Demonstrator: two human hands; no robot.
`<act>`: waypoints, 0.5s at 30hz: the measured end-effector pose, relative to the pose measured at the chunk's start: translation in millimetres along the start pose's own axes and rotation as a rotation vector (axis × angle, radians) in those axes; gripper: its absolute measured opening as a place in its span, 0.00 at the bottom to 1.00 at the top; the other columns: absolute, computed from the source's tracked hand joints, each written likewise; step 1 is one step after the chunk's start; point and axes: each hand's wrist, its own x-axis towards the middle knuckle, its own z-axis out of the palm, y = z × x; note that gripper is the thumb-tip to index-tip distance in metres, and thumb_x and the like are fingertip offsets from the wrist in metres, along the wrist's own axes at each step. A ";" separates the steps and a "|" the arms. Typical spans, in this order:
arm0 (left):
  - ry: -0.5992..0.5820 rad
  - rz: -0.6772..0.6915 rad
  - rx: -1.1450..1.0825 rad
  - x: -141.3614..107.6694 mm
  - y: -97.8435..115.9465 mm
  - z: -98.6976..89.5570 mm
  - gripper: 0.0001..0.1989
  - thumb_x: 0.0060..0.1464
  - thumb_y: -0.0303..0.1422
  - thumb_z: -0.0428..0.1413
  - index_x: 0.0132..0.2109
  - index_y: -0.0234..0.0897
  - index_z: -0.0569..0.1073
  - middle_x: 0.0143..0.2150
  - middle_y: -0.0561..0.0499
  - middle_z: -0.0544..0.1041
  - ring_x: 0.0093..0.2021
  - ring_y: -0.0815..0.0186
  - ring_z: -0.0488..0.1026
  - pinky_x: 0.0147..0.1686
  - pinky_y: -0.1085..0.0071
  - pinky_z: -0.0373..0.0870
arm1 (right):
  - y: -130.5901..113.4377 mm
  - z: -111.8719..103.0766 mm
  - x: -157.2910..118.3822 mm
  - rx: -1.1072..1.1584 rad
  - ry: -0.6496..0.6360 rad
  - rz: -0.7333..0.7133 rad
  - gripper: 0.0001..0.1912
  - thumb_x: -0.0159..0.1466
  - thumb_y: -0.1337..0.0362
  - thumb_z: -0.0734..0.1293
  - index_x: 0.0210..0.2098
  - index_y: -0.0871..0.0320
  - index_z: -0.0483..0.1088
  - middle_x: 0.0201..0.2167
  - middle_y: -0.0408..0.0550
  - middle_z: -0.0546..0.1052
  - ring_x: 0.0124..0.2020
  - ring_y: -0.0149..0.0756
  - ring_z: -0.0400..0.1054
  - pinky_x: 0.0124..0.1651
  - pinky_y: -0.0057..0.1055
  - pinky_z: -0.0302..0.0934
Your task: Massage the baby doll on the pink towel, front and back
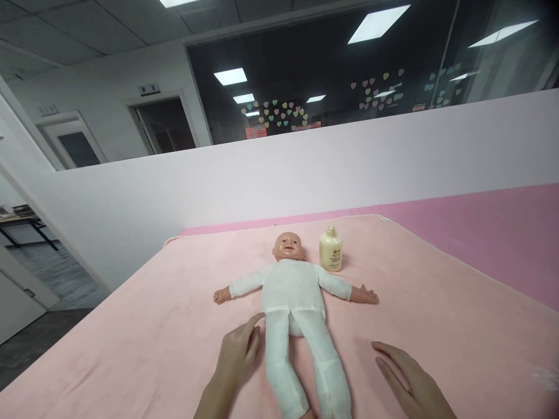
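A baby doll [292,288] in a white cloth body lies on its back on a pink blanket [174,314], head away from me and arms spread. My left hand [240,348] is beside the doll's hip, index finger stretched to the edge of its body; it holds nothing and its fingers are apart. Over the blanket to the right of the doll's legs is my right hand [406,372], fingers extended, holding nothing. A pale yellow bottle [331,250] with dark print stands upright by the doll's head, above its outstretched arm.
Behind the blanket rises a white partition wall [305,169], with a dark window [305,64] carrying heart-shaped stickers above it. A pink surface [489,238] shows past the blanket's right edge. At the far left are a door [17,302] and a table [21,220].
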 end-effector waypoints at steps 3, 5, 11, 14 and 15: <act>0.004 0.011 -0.004 1.0 3.6 -3.1 0.18 0.59 0.27 0.40 0.53 0.40 0.67 0.26 0.56 0.75 0.24 0.68 0.71 0.24 0.75 0.63 | 0.7 2.1 -1.1 0.006 0.014 0.004 0.22 0.63 0.48 0.57 0.49 0.51 0.71 0.52 0.45 0.73 0.54 0.40 0.67 0.55 0.36 0.65; 0.022 0.022 -0.004 1.4 5.7 -5.6 0.18 0.59 0.27 0.41 0.52 0.40 0.68 0.26 0.56 0.75 0.24 0.68 0.72 0.24 0.75 0.63 | 0.5 4.1 -1.6 0.014 0.043 0.000 0.22 0.63 0.48 0.57 0.49 0.51 0.71 0.52 0.45 0.73 0.54 0.39 0.67 0.56 0.36 0.65; 0.160 0.084 -0.005 -0.4 3.0 -10.1 0.15 0.60 0.29 0.43 0.49 0.41 0.70 0.26 0.55 0.75 0.24 0.68 0.73 0.22 0.76 0.63 | -4.0 7.9 -0.5 -0.020 0.095 -0.079 0.20 0.64 0.50 0.57 0.46 0.51 0.71 0.49 0.45 0.75 0.52 0.38 0.69 0.54 0.35 0.66; 0.203 0.128 -0.027 -3.2 1.1 -11.2 0.14 0.60 0.28 0.43 0.46 0.40 0.71 0.27 0.54 0.76 0.25 0.68 0.73 0.23 0.75 0.65 | -0.5 11.0 0.2 -0.105 0.196 -0.138 0.20 0.64 0.51 0.56 0.46 0.54 0.71 0.48 0.48 0.75 0.51 0.40 0.69 0.54 0.39 0.66; 0.202 0.144 -0.034 -4.6 1.1 -11.6 0.14 0.60 0.28 0.43 0.46 0.40 0.72 0.28 0.54 0.76 0.26 0.68 0.74 0.24 0.75 0.66 | 2.4 12.4 0.4 -0.144 0.253 -0.156 0.20 0.64 0.52 0.57 0.46 0.54 0.71 0.49 0.49 0.75 0.51 0.41 0.69 0.55 0.41 0.66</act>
